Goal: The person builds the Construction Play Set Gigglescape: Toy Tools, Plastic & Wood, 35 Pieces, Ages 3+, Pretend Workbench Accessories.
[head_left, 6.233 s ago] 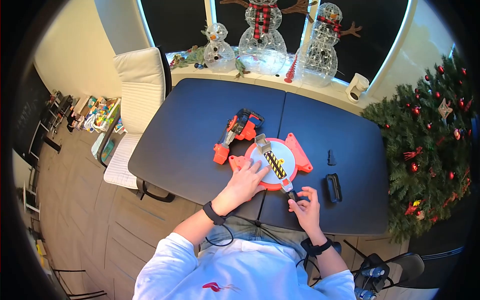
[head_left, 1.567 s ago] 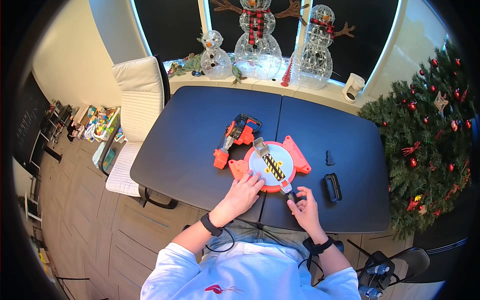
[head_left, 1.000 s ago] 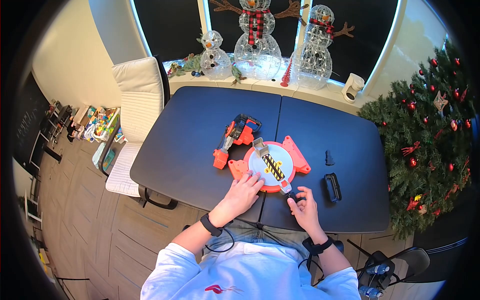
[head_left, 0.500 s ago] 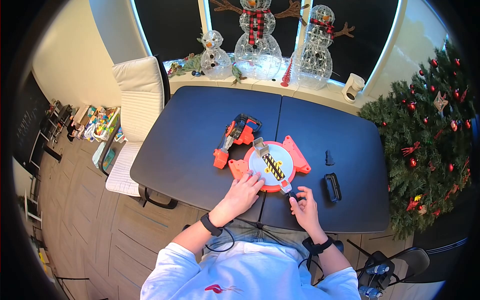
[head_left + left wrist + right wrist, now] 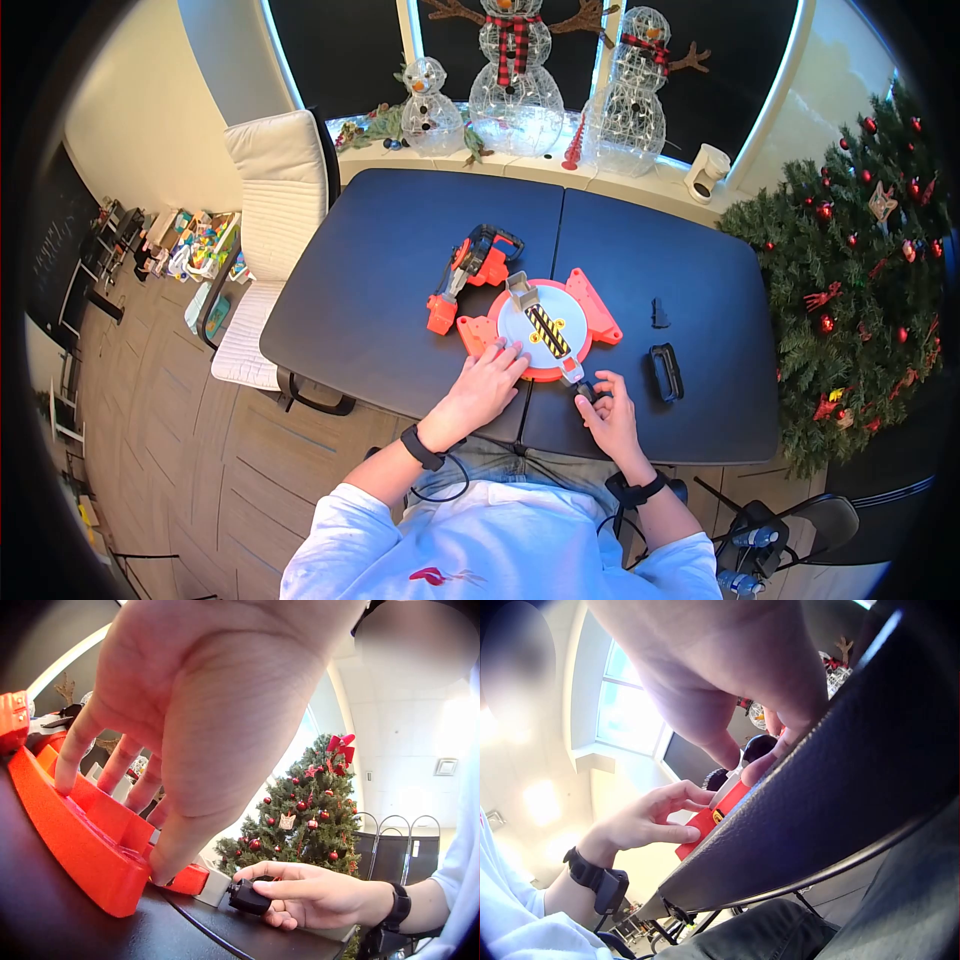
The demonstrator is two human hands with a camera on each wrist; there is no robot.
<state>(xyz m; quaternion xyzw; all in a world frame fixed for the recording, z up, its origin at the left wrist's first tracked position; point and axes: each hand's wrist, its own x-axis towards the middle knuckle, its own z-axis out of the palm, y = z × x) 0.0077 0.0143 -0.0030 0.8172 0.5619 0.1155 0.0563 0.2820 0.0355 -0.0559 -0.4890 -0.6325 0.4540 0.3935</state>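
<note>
In the head view, the orange base (image 5: 595,305) of what looks like a toy mitre saw lies flat on the dark table. It carries a round grey disc (image 5: 514,325) with a black-and-yellow striped strip (image 5: 546,331). My left hand (image 5: 482,388) rests on the near left of the base, fingers extended, fingertips at the disc's edge. A black knob (image 5: 251,898) sits at the near end of the grey arm jutting from the disc. My right hand (image 5: 610,415) pinches that knob between thumb and fingers; in the right wrist view the hand partly covers it.
An orange-and-black toy saw head (image 5: 470,272) lies behind the base on the left. To the right are a black oblong frame-like piece (image 5: 664,373) and a small dark piece (image 5: 660,313). A white chair (image 5: 280,190) stands at the table's left, a decorated tree (image 5: 850,300) at its right.
Since the oldest frame my left hand has drawn back slightly toward me on the base. My right hand stays at the knob, its fingers shifting slightly. The other parts lie where they were.
</note>
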